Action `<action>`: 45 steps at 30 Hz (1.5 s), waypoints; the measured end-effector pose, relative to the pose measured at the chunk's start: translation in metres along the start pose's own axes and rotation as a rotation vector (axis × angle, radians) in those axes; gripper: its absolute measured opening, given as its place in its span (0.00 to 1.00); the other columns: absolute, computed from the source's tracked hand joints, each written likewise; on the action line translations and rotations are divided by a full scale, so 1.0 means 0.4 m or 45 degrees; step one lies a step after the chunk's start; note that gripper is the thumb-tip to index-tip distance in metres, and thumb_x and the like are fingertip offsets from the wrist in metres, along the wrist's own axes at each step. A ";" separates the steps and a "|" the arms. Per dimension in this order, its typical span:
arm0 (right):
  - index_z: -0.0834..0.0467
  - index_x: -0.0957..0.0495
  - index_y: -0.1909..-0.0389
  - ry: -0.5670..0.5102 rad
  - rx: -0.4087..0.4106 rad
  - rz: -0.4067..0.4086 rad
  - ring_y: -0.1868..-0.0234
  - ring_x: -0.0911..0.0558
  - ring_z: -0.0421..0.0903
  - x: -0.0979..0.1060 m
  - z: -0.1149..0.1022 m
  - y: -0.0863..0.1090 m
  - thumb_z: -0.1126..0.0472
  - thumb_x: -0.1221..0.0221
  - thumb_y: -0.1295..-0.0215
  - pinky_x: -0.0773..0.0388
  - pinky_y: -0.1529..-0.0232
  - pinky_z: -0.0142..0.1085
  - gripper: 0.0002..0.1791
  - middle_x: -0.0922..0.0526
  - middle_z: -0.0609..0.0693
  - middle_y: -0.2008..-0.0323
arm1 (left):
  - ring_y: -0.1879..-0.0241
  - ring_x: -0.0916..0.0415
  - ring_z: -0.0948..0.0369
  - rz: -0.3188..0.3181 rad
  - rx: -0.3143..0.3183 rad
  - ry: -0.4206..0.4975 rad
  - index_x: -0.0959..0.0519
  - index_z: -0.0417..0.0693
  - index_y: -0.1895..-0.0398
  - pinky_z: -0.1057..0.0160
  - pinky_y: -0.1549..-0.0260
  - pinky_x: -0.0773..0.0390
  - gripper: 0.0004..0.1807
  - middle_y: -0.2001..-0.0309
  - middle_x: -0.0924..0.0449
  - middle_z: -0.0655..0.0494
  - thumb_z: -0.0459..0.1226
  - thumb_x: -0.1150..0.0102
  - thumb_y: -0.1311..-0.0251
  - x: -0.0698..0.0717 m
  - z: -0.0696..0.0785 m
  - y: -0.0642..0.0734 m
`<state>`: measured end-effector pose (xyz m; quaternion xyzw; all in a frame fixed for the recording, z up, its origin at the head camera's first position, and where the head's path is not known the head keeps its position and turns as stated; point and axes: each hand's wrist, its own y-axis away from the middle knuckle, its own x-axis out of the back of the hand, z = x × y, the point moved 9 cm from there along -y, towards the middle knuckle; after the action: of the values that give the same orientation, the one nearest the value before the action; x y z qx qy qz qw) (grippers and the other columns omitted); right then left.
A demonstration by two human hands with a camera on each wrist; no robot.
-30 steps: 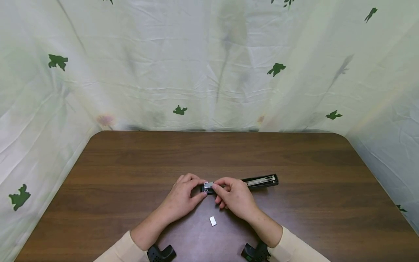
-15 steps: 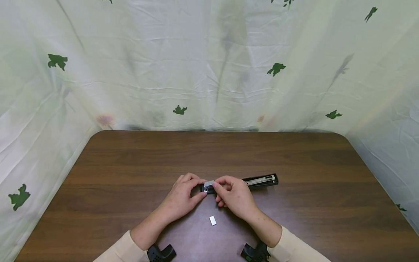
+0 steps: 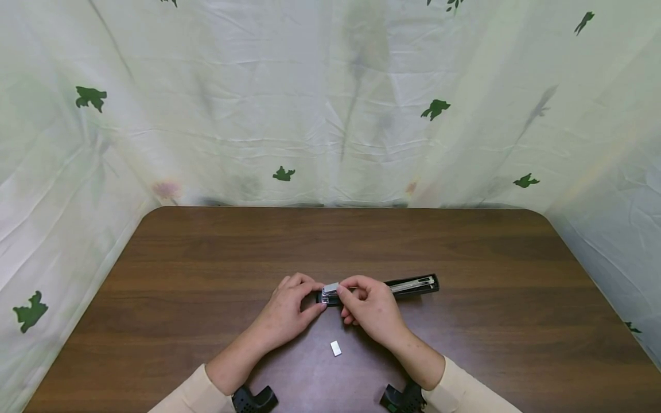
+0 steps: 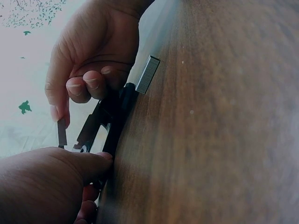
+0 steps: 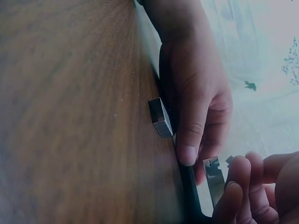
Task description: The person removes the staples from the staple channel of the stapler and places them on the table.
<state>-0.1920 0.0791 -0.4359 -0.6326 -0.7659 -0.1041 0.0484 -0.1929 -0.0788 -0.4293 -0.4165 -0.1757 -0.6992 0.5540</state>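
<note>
A black stapler [image 3: 430,283] lies opened out on the table, its metal inside facing up. Thumb and fingers of my left hand [image 3: 289,312] grip its left end from both sides. Just above that end, my right hand [image 3: 376,314] pinches a short strip of staples [image 3: 331,288] between thumb and index finger; the left wrist view shows this strip [image 4: 61,133] edge-on, lifted over the stapler. My right hand's other fingers curl under, hiding the stapler's middle in the head view. A second strip of staples [image 3: 335,348] rests on the table nearer to me.
The brown wooden table [image 3: 206,246] spreads out around both hands. Behind it and at the sides hangs a pale curtain [image 3: 232,115] with green leaf-like shapes. Black wrist devices [image 3: 255,399] sit at the cuffs of the cream sleeves.
The right hand and its staple strip have shifted slightly up and to the right over the stapler. The left hand, the stapler and the loose strip have stayed in place.
</note>
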 end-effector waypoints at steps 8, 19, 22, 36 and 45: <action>0.62 0.16 0.58 -0.019 0.014 -0.007 0.82 0.19 0.42 0.002 -0.001 0.000 0.60 0.35 0.31 0.21 0.77 0.31 0.09 0.18 0.52 0.82 | 0.54 0.27 0.61 -0.013 0.007 0.007 0.14 0.52 0.51 0.54 0.51 0.28 0.14 0.54 0.19 0.61 0.40 0.27 0.41 -0.001 0.000 0.000; 0.63 0.19 0.59 -0.050 0.027 -0.025 0.82 0.19 0.42 0.006 -0.003 -0.002 0.61 0.36 0.31 0.23 0.79 0.31 0.07 0.20 0.51 0.83 | 0.55 0.27 0.62 0.005 -0.004 -0.003 0.14 0.53 0.50 0.56 0.52 0.28 0.16 0.54 0.20 0.61 0.40 0.26 0.42 -0.001 0.002 0.003; 0.63 0.19 0.59 -0.043 0.030 -0.031 0.82 0.19 0.42 0.007 -0.004 -0.003 0.62 0.37 0.30 0.24 0.80 0.31 0.07 0.20 0.50 0.82 | 0.54 0.27 0.61 -0.011 0.010 0.008 0.14 0.53 0.49 0.55 0.52 0.28 0.16 0.54 0.20 0.61 0.41 0.26 0.42 -0.001 0.001 0.003; 0.61 0.20 0.64 0.101 0.057 -0.348 0.82 0.21 0.42 -0.016 -0.015 0.000 0.62 0.39 0.29 0.28 0.82 0.31 0.05 0.22 0.46 0.83 | 0.52 0.27 0.61 -0.047 0.042 0.017 0.14 0.52 0.48 0.55 0.50 0.28 0.17 0.53 0.20 0.61 0.42 0.27 0.40 -0.005 -0.004 0.002; 0.56 0.19 0.67 0.257 0.062 -0.612 0.83 0.22 0.42 -0.036 -0.016 0.019 0.64 0.40 0.32 0.31 0.84 0.30 0.04 0.22 0.44 0.84 | 0.52 0.28 0.61 -0.063 0.059 0.027 0.15 0.53 0.48 0.54 0.48 0.28 0.17 0.52 0.20 0.61 0.41 0.28 0.40 -0.006 -0.007 0.002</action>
<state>-0.1822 0.0654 -0.4320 -0.4176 -0.8878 -0.1566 0.1135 -0.1932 -0.0796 -0.4329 -0.3916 -0.1963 -0.7127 0.5479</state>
